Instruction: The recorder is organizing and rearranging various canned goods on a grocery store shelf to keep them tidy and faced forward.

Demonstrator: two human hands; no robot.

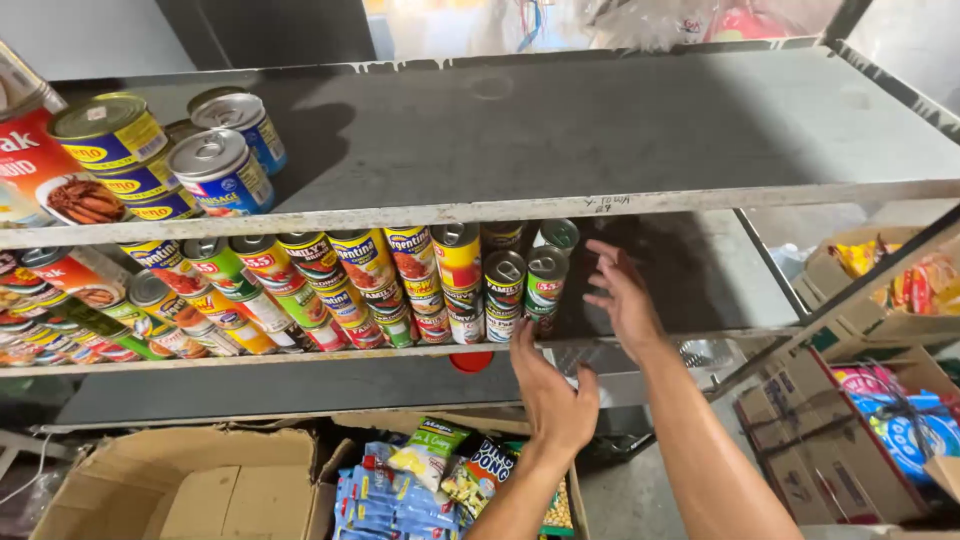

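Both hands were empty and spread: the left hand below the stacked cans on the middle shelf, the right hand beside them. A nudge would probably topple the end stack.

A grey metal shelf unit is seen from above. On its middle shelf, stacked cans are packed from the left end to about midway; the right half is bare. The left hand is held open at the front edge, just below a green-labelled can at the row's right end. The right hand is spread open beside that can, not touching it. More cans are set at the top shelf's left end. Cardboard boxes and snack packets are seen below.
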